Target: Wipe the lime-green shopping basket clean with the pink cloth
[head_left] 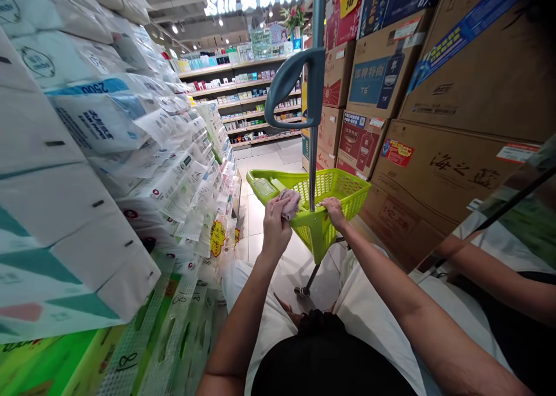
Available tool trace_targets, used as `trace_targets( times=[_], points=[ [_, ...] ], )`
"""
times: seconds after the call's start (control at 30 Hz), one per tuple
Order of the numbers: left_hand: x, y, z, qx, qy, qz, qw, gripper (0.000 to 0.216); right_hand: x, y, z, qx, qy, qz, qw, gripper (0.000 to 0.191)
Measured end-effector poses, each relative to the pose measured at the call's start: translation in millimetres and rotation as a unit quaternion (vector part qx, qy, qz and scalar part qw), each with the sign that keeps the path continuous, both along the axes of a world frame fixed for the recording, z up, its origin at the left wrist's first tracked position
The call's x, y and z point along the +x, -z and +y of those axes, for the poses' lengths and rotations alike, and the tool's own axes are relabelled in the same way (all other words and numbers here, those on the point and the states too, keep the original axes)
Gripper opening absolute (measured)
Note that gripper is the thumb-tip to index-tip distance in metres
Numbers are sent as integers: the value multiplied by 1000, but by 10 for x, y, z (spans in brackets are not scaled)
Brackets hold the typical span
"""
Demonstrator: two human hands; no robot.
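Observation:
A lime green wheeled shopping basket [343, 189] stands on the tiled floor in front of me, its grey pull handle [299, 83] rising upright on a metal pole. My left hand [276, 222] is closed around a crumpled pinkish cloth [289, 202], pressed against the basket's near rim. My right hand [334, 211] grips the same rim just right of the pole, fingers curled over it. Inside the basket I can make out nothing but its mesh walls.
Stacked packs of tissue and paper goods [108, 153] line the left side of the aisle. Brown cardboard cartons [456, 153] are piled on the right. Another person's arm [490, 268] shows at the right edge. Shelves of products [247, 95] stand at the aisle's end.

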State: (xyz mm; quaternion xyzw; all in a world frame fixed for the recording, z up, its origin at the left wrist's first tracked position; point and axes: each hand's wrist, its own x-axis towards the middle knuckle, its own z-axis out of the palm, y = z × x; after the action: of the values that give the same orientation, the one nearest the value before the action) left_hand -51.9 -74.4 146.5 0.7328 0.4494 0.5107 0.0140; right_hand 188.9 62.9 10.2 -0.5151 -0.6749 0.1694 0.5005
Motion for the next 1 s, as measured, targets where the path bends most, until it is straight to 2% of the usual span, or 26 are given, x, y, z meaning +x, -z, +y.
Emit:
trace_targets(
  times=[0.2,0.3,0.37,0.5,0.57,0.67,0.73,0.87,0.93,1.0],
  points=[
    [402,-406,387,-78,54,33,995,55,-7,-37,-26,-6,2,-21,1000,32],
    [534,-494,445,-72,43,46,995,61,-22,-45,-54,2,-1,-20,1000,32],
    [536,-482,380,-80,33,105,991,60,-23,-49,-73,8,-4,-10,1000,33],
    [332,-443,136,-108,45,285,951,49,35,-69,-98,9,-13,-7,1000,35],
    [176,-456,47,-96,12,314,945,48,85,-82,-93,7,-29,-15,999,34],
    [-47,-453,26,-93,-55,305,946,52,132,-100,-84,5,-39,-5,999,39],
    [-166,-395,69,-114,-72,279,951,54,107,-106,-118,11,-19,16,1000,44],
    [-305,-210,155,-121,-48,201,971,55,-123,-88,-402,73,44,40,996,50],
    [-330,-155,179,-107,-23,180,978,56,-301,-68,-633,115,26,31,993,47],
    [-329,-151,209,-93,3,166,982,58,-473,-62,-865,161,39,22,986,48]
  ],
)
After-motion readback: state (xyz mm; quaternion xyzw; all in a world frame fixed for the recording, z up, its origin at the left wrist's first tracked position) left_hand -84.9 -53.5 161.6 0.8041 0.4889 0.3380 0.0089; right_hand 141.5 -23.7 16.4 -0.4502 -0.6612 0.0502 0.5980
